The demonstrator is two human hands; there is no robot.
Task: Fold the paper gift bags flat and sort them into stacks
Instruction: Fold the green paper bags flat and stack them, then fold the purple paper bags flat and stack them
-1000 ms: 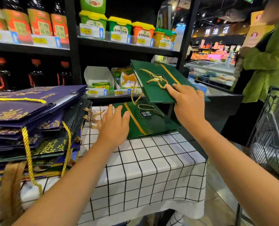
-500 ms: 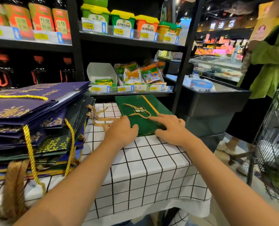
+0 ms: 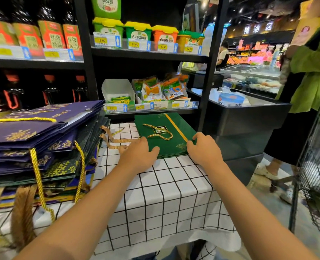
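While the checked tablecloth (image 3: 174, 186) covered the table from edge to edge, the largest load on it was the tall stack of purple and dark bags (image 3: 43, 143), which filled the left side. The green bags (image 3: 166, 136) lay flat in a low pile at the far right corner, gold cord handles looped on top. The left hand (image 3: 138, 156) rested on the pile's near left corner, fingers relaxed and together, gripping nothing. The right hand (image 3: 204, 147) sat at the near right corner, fingers curled over the edge; whether they pinched it could not be told. Squaring seemed the step in hand: both hands would do well to nudge the edges flush, tucking the cords inward so nothing snagged.
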